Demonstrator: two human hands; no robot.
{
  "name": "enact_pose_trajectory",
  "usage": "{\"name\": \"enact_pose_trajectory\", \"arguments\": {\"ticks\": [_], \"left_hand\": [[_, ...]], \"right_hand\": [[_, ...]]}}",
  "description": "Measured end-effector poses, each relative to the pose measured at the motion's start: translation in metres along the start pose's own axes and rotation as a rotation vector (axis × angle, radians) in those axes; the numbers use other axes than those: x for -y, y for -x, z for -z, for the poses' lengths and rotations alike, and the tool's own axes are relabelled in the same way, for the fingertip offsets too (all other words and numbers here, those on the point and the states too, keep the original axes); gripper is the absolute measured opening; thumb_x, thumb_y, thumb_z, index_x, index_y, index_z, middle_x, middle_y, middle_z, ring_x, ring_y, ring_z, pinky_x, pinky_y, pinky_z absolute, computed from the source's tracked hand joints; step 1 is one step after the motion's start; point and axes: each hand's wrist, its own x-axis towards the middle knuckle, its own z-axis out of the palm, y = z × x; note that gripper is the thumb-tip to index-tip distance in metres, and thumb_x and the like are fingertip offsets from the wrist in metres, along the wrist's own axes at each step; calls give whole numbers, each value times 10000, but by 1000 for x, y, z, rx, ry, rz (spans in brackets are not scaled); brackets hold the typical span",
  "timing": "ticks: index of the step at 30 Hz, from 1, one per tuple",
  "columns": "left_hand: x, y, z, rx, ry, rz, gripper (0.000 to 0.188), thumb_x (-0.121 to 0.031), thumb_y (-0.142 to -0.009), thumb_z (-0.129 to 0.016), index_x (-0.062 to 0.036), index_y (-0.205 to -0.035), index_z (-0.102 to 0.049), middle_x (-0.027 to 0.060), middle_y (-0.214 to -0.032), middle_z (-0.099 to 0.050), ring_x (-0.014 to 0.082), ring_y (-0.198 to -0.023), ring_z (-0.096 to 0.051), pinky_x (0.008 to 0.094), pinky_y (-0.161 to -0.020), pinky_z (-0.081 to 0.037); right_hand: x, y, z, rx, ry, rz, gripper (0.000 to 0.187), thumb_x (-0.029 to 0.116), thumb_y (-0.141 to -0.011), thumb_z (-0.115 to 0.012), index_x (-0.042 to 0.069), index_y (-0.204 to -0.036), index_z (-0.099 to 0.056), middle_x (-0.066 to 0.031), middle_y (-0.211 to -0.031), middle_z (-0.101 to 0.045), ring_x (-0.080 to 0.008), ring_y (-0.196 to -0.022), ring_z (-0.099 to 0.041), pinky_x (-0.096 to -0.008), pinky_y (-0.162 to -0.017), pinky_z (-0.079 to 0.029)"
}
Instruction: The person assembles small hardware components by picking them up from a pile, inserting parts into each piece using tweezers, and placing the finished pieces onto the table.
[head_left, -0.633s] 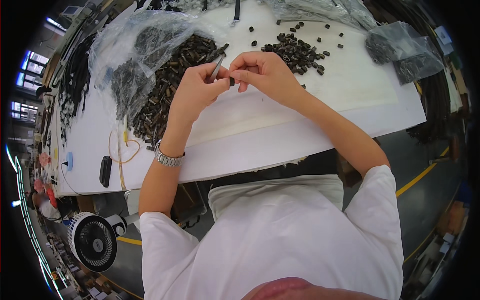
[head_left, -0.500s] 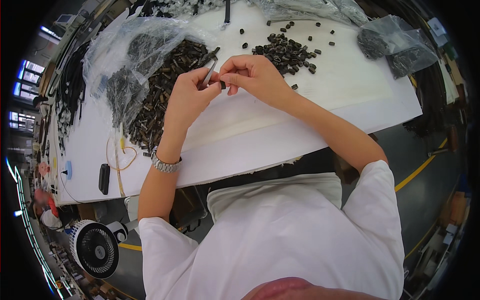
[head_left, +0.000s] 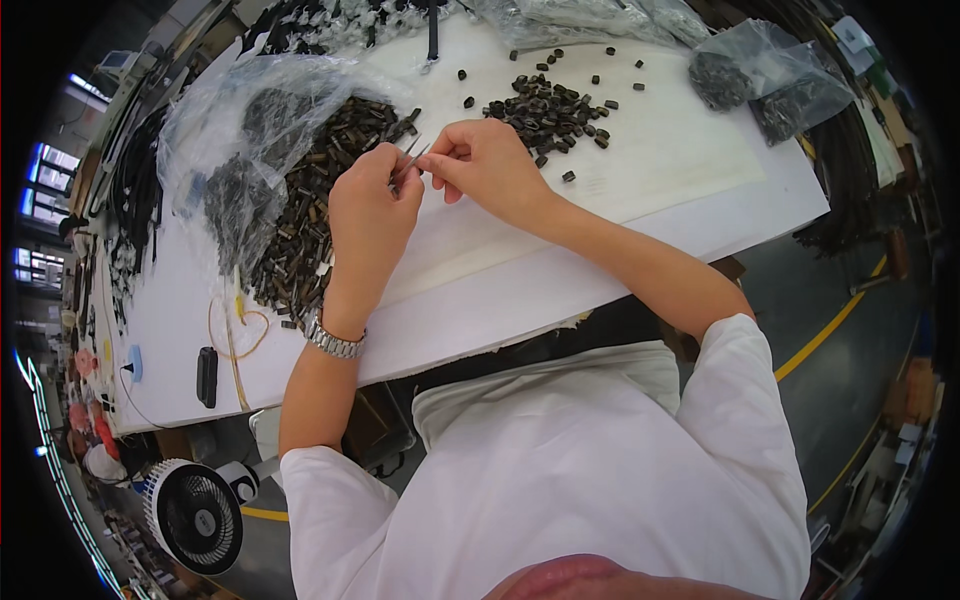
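Observation:
My left hand [head_left: 375,205], with a metal watch on its wrist, is closed around slim metal tweezers [head_left: 411,161]. Their tips point up and to the right, toward my other hand. My right hand [head_left: 490,170] meets it there, thumb and finger pinched at the tweezers; anything between those fingertips is too small or hidden to make out. Just left of my hands spreads a large heap of small dark brown-black pieces [head_left: 300,200]. Beyond my right hand lies a smaller pile of dark ring-like loops [head_left: 545,115], with several loose ones around it.
Clear plastic film [head_left: 270,100] partly covers the left heap. Bags of dark pieces [head_left: 720,80] lie at the far right of the white table [head_left: 640,245]. Near the left front edge are a black oblong object [head_left: 207,377] and a yellow cord [head_left: 240,330]. A fan [head_left: 195,515] stands below.
The dark piece that showed at my left fingertips is no longer visible there. The tweezers have tilted toward my right fingers. The whole view has shifted slightly.

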Motion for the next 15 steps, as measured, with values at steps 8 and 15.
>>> {"name": "enact_pose_trajectory", "arguments": {"ticks": [8,15], "left_hand": [[5,2,-4,-73,-58,-100,80,-40,-887,-713,15,-883,-656,156,-812,-697,288,-678,-692,363,-611,-545],[4,1,1,-121,-17,-123,50,-15,-867,-696,-2,-898,-660,149,-790,-671,284,-655,-671,354,-601,-538]], "right_hand": [[-7,-1,-5,2,-76,-17,172,145,-1012,-696,-22,-984,-665,-47,-776,-696,-105,-613,-667,-248,-559,-543],[-10,-3,-8,144,-601,-260,126,194,-1013,-726,102,-1076,-668,2,-995,-709,-116,-890,-699,-312,-815,-593]]}}
